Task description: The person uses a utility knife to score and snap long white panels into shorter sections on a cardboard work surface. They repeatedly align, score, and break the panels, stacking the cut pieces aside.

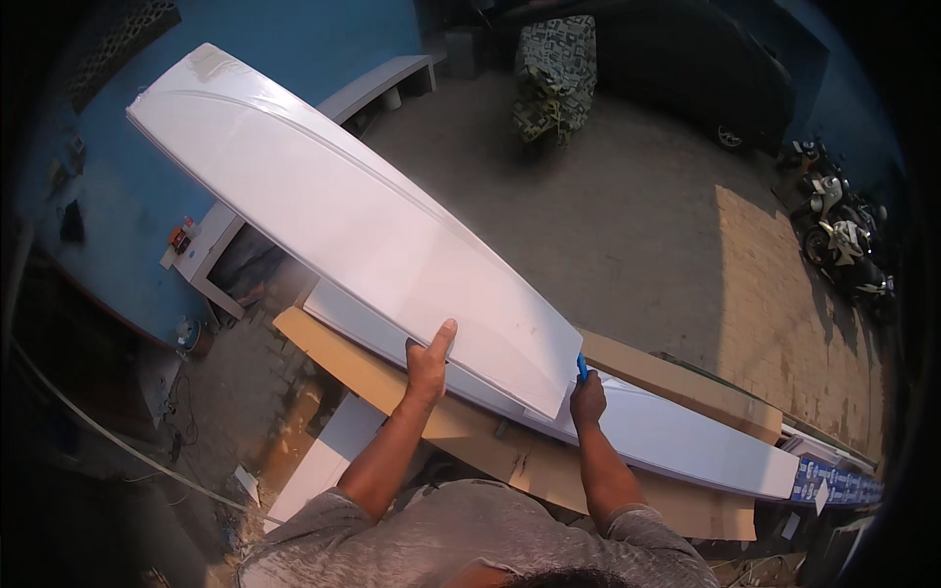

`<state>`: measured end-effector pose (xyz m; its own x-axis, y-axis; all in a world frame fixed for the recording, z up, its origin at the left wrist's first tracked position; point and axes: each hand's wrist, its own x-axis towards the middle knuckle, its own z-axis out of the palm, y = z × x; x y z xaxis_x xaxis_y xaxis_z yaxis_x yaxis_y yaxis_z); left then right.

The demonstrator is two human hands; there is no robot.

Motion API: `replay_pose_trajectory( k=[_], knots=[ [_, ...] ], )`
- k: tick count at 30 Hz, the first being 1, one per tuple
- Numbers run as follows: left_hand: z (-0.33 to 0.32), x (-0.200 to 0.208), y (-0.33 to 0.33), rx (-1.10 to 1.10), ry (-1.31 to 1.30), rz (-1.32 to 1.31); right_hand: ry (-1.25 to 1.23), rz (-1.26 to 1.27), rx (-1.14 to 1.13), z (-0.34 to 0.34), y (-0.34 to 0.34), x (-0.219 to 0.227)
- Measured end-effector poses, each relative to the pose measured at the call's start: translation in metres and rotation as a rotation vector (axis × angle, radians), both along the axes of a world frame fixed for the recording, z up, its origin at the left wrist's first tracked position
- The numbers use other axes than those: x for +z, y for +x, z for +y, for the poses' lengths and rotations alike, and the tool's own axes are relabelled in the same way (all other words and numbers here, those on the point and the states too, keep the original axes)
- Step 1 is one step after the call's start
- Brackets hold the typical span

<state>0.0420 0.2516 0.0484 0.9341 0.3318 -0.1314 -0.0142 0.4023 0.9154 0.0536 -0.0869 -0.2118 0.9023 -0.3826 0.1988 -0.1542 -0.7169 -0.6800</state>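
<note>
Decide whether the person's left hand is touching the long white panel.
Touching: the head view shows the left hand pressed against the near edge of the white panel, thumb up on its face.

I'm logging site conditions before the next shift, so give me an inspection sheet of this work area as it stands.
Surface: brown cardboard sheets underneath, on pavement.
Job's things: long white panel tilted up over a second white panel.
Clutter: scraps and debris at lower left.
Grips: left hand holds the raised panel's near edge; right hand at its corner with a small blue tool.
Cables: white cable on the ground, left.
Surroundings: blue wall, parked motorcycles, dark car.
</note>
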Motion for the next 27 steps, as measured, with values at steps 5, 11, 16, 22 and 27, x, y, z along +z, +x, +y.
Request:
replay_pose_trajectory(
  k=[5,11,16,22,27],
  knots=[
    [-0.025,0.095,0.013,-0.034,-0.099,-0.303,0.884,-0.010,0.112,0.052,0.029,0.011],
    [0.067,0.089,-0.022,0.009,-0.170,-0.162,1.565,-0.058,0.112,0.029,-0.052,0.185],
    [0.080,-0.005,-0.041,0.197,-0.255,-0.138,1.129,0.020,0.365,0.030,-0.025,0.260],
    [0.115,-0.052,-0.111,0.391,-0.588,-0.121,0.696,0.091,0.519,0.134,0.011,0.283],
    [0.204,-0.144,-0.185,0.598,-0.873,-0.119,0.466,0.268,0.711,0.272,0.009,0.237]
  ],
)
